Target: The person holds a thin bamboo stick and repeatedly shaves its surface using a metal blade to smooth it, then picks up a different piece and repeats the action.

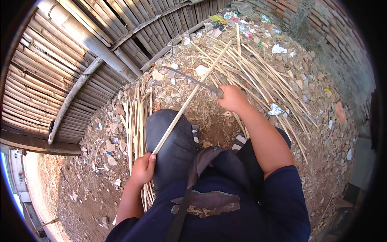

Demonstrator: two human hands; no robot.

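My left hand (pixel 142 169) is closed around the near end of a long, pale bamboo strip (pixel 175 118). The strip slants up and away to the right, passing over my left knee. In my right hand (pixel 233 99) is the handle of a long knife (pixel 182 74), its dark, narrow blade pointing left. Blade and strip cross in front of my knees; whether they touch I cannot tell. Beside my left leg lies a bundle of similar strips (pixel 136 117). A larger, spread pile of strips (pixel 269 80) lies ahead and to the right of my right hand.
A slatted bamboo wall (pixel 44 80) with thick poles stands at the left. At the far right rises a brick wall (pixel 330 28). Stony ground (pixel 96 193) surrounds me, with litter (pixel 278 49) scattered among the rubble. My sandalled feet (pixel 239 141) are between the two piles.
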